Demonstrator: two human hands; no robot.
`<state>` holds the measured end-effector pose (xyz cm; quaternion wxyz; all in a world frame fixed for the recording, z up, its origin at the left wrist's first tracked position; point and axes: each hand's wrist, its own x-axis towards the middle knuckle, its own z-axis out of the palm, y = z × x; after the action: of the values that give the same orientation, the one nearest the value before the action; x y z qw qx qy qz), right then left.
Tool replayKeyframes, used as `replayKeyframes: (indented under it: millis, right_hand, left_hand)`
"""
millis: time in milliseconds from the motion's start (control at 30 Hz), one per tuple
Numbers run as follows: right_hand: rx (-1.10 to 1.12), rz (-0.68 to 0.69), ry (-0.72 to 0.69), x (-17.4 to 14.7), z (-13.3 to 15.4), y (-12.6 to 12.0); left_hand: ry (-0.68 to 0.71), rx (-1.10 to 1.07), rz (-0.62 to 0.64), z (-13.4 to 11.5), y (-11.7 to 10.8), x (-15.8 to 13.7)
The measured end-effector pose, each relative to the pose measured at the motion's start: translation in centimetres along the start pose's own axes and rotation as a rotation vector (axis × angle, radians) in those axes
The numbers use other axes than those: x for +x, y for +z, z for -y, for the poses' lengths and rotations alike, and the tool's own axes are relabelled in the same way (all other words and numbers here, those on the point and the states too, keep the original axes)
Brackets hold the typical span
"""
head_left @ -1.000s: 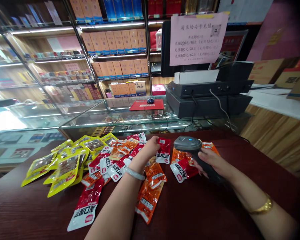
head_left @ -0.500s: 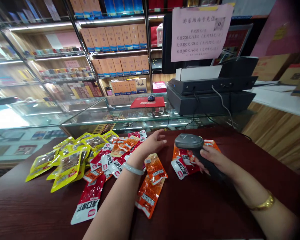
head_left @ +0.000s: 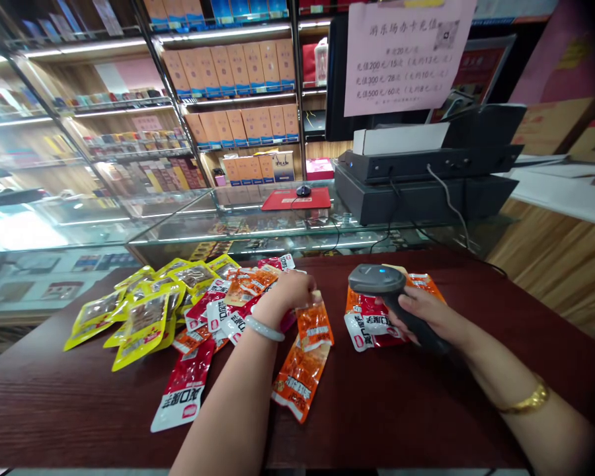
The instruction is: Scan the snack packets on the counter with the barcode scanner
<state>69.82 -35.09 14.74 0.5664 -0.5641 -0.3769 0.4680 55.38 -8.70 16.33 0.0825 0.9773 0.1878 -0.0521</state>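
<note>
My right hand (head_left: pixel 424 314) is wrapped round the handle of a grey handheld barcode scanner (head_left: pixel 377 279), which has a small blue light lit on top. Beneath the scanner head lie red-and-white and orange snack packets (head_left: pixel 369 330). My left hand (head_left: pixel 297 291) has its fingers curled down at the top edge of an orange snack packet (head_left: pixel 315 327), pinching it; the fingertips are partly hidden. That packet overlaps another orange packet (head_left: pixel 300 383) on the table. Left of my wrist spreads a pile of red, white and orange packets (head_left: pixel 218 311), with a red-and-white packet (head_left: pixel 186 390) nearer me.
Yellow snack packets (head_left: pixel 143 320) are heaped at the left of the dark red table (head_left: pixel 401 410). Behind it stand a glass counter (head_left: pixel 238 231), a mouse (head_left: pixel 303 191) on a red mat (head_left: pixel 277 199), and a black cash drawer (head_left: pixel 401 198) with cables. Stocked shelves line the back.
My left hand has come down from above, its spread fingers curling onto the orange packet, which has turned slightly. A blue light now shows on the scanner. The view has shifted a little.
</note>
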Motion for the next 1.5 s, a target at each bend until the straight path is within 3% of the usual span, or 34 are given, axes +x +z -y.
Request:
replayKeyframes:
  millis: [133,233,367,467,700,933,1000,1067,1167,1333,1500]
  right_hand:
    - [-0.008,0.000,-0.001,-0.1,0.1,0.1]
    - [-0.044,0.005,-0.002,0.0,0.0,0.2]
    - [-0.059,0.018,-0.020,0.3,-0.3,0.3]
    - [-0.054,0.014,-0.023,0.3,-0.5,0.3]
    - [-0.046,0.018,-0.017,0.2,-0.5,0.4]
    - [-0.018,0.019,-0.016,0.1,-0.4,0.2]
    - [-0.005,0.016,-0.014,-0.1,-0.3,0.1]
    - [-0.006,0.016,-0.012,-0.2,-0.2,0.0]
    - [-0.040,0.031,0.005,-0.3,0.0,0.0]
    - [-0.044,0.041,0.020,-0.2,-0.4,0.0]
    - [-0.029,0.080,0.039,0.0,-0.7,0.4]
  left_hand:
    - [-0.137,-0.386,-0.311,0.8,0.7,1.3]
    - [-0.211,-0.611,-0.392,0.4,1.3,2.1]
    - [-0.224,-0.999,-0.276,-0.9,2.2,2.5]
    - [-0.226,-1.164,-0.227,-1.7,2.5,2.5]
    - [-0.281,-1.049,-0.265,-1.9,1.7,2.1]
    - [-0.309,-1.208,-0.346,-1.9,1.9,2.3]
    - [-0.242,-1.338,-0.287,-2.5,1.5,1.9]
    - [-0.054,-1.449,-0.161,-3.2,1.1,1.2]
    - [0.134,-1.234,-0.090,-3.5,0.1,0.0]
    - [0.127,-0.385,0.090,-3.0,-1.9,-3.2]
    - [0.142,-0.017,0.117,-2.9,-0.9,-7.4]
